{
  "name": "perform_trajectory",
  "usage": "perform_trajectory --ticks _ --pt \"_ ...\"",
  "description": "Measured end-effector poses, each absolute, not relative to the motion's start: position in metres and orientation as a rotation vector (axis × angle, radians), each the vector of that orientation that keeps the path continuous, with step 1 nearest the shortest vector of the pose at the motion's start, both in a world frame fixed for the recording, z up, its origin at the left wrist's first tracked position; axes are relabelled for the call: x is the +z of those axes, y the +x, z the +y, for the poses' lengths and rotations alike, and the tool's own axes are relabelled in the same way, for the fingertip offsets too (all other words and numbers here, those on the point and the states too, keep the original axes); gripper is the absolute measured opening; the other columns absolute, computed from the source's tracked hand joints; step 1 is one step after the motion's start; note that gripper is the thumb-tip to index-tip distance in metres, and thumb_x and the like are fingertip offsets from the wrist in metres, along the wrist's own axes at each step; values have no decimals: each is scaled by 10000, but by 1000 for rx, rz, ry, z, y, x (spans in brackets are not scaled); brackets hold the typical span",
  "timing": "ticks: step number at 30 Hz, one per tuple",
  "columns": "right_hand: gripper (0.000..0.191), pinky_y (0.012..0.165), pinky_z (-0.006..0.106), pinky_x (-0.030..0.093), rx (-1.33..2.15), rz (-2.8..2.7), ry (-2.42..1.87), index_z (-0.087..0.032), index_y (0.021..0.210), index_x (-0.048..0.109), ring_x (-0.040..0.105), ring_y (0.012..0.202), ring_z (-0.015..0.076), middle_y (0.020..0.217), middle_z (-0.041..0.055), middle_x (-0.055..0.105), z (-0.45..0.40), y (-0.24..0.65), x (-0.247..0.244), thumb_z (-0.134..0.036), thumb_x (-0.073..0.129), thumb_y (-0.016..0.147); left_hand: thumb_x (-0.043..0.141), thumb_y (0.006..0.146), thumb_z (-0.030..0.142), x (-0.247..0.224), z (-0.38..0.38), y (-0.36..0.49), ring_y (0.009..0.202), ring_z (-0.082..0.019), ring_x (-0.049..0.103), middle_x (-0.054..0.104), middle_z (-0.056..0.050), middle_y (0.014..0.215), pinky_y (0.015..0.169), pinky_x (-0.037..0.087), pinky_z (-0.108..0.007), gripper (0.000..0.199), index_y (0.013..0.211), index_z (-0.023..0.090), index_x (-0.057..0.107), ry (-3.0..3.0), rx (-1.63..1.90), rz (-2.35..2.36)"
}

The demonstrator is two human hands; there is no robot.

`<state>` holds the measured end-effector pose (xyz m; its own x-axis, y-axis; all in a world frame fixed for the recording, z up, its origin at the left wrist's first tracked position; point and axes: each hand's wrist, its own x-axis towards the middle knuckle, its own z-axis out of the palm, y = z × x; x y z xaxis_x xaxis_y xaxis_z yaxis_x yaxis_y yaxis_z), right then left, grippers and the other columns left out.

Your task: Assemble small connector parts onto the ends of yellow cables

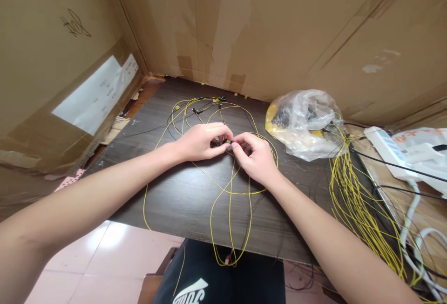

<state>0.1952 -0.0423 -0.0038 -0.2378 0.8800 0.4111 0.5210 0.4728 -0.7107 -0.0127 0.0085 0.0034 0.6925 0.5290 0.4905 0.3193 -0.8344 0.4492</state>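
Over the middle of the dark table point(174, 192), my left hand point(206, 141) and my right hand point(255, 157) meet fingertip to fingertip. Both are closed in a pinch on a small black piece point(228, 145), mostly hidden by the fingers; its kind cannot be made out. Thin yellow wires point(230, 192) loop around and under my hands, and some hang over the front edge. Behind my hands lie more wire loops with small black ends point(197, 111).
A clear plastic bag point(307, 124) with dark and yellow contents sits at the back right. Beside it hangs a thick bundle of yellow wires point(349, 197). A white power strip point(389, 152) and white cable point(407, 229) lie far right. Cardboard walls point(209, 24) enclose the back and left.
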Motion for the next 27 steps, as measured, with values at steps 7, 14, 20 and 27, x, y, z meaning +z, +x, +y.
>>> perform_trajectory --ticks 7,14,20,27 --pt "111 593 289 458 559 -1903 -1172 -202 852 640 582 641 154 753 26 656 -42 195 -5 -264 579 921 610 949 268 4 9 -13 820 -164 674 718 -45 933 736 518 -272 126 1015 175 661 2577 888 670" --pt "111 600 289 455 568 -1906 -1170 -201 861 645 582 650 156 768 27 654 -42 195 -4 -258 577 929 607 955 278 4 8 -13 805 -161 668 711 -46 924 724 515 -273 135 1019 172 661 2574 887 675" --pt "114 597 287 454 563 -1913 -1178 -202 872 649 581 648 155 777 29 668 -42 195 -3 -263 574 932 605 957 285 3 9 -13 806 -167 670 711 -50 925 723 516 -280 145 1026 172 662 2572 886 681" --pt "115 601 290 454 563 -1908 -1161 -202 860 641 580 642 155 763 27 660 -42 195 -5 -254 568 932 610 957 281 3 9 -13 805 -162 670 713 -47 933 724 512 -273 139 1023 172 663 2573 877 679"
